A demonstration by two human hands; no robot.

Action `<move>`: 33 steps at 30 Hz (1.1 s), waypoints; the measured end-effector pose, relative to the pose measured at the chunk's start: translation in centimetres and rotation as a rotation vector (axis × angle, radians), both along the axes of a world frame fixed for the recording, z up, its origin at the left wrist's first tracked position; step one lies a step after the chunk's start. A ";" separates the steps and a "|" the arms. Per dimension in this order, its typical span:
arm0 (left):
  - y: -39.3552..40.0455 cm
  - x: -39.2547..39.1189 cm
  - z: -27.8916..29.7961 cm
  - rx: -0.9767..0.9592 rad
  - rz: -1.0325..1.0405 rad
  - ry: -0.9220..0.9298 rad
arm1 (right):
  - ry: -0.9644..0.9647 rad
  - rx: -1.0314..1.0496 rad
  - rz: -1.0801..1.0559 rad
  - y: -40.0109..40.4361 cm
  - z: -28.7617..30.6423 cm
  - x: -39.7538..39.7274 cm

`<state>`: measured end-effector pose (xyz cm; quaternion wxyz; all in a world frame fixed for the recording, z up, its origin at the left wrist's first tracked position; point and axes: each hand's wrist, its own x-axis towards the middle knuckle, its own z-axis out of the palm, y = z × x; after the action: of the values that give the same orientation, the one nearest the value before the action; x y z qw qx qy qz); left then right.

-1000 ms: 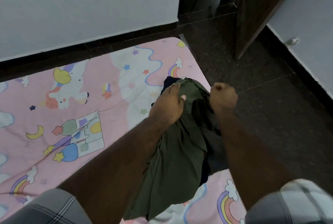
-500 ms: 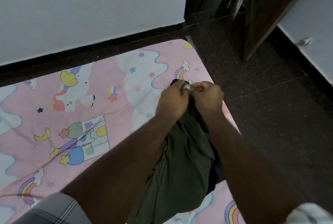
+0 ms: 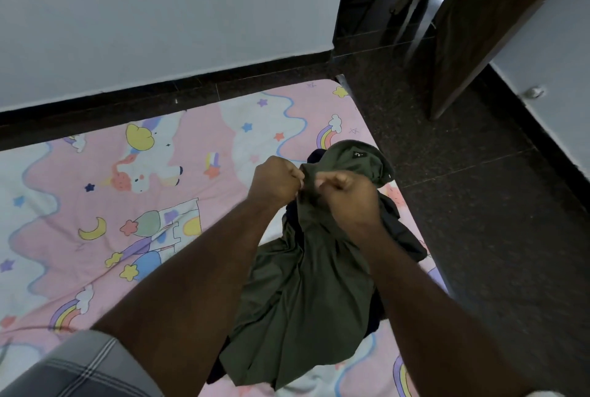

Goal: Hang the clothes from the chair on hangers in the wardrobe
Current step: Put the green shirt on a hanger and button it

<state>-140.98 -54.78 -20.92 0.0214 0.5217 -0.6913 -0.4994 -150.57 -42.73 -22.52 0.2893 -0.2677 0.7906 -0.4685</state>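
Observation:
An olive green shirt point(image 3: 306, 294) lies bunched on the right side of the bed, its collar with a small black label turned up at the far end. My left hand point(image 3: 276, 181) and my right hand point(image 3: 346, 195) sit close together just below the collar, each pinching the green cloth near the shirt's front opening. A dark navy garment point(image 3: 400, 230) lies under the shirt and shows at its right edge. No hanger or chair is in view.
The bed has a pink cartoon sheet point(image 3: 127, 205) with unicorns and rainbows. Dark stone floor point(image 3: 479, 205) runs along its right side. A brown wooden door point(image 3: 472, 29) stands open at the upper right, by a white wall point(image 3: 159, 13).
My right hand moved in from the shirt's right side to meet my left hand at the collar. The collar with its label has turned up into view.

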 end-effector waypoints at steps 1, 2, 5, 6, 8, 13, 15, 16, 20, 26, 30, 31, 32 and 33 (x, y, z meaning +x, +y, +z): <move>0.2 0.4 0.0 -0.043 -0.031 -0.009 | 0.078 0.026 -0.072 0.0 0.3 -1.4; 0.4 0.7 0.1 -0.072 -0.065 -0.022 | 0.154 0.075 -0.128 0.0 0.6 -3.0; 1.0 1.3 -0.4 -0.137 -0.106 -0.021 | 0.286 0.272 -0.209 0.3 0.0 -8.1; 1.1 1.1 -0.7 -0.158 -0.089 -0.010 | 0.297 0.325 -0.231 0.5 -0.6 -9.5; 1.2 0.3 -1.3 -0.188 -0.053 0.018 | 0.271 0.390 -0.268 0.9 -1.6 -11.3; 2.3 -3.5 -2.3 -0.261 -0.035 0.131 | 0.203 0.421 -0.322 1.6 -3.3 -12.3; 2.8 -5.7 -2.4 -0.281 -0.047 0.163 | 0.189 0.401 -0.330 1.4 -3.8 -11.4; 3.1 -6.8 -2.4 -0.285 -0.053 0.165 | 0.196 0.386 -0.324 1.2 -3.9 -10.7; 3.7 -10.0 -2.9 -0.344 -0.101 0.088 | 0.238 0.271 -0.204 0.1 -3.6 -6.9; 2.7 -9.9 -4.8 -0.368 -0.149 -0.029 | 0.203 0.278 -0.253 1.3 -5.6 -9.2; 2.6 -8.3 -4.9 -0.330 -0.134 0.017 | 0.189 0.429 -0.410 2.5 -7.3 -14.5; 2.7 -7.9 -4.9 -0.330 -0.139 0.039 | 0.151 0.459 -0.392 2.4 -7.8 -15.3; 2.8 -7.5 -5.0 -0.336 -0.147 0.063 | 0.116 0.476 -0.374 2.3 -8.5 -16.0; 2.9 -7.2 -5.2 -0.342 -0.150 0.080 | 0.080 0.486 -0.364 2.0 -9.3 -16.5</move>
<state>-148.20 -51.89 -26.08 0.0999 0.4372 -0.8017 -0.3952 -167.12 -40.70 -31.85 0.2247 -0.0628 0.9253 -0.2989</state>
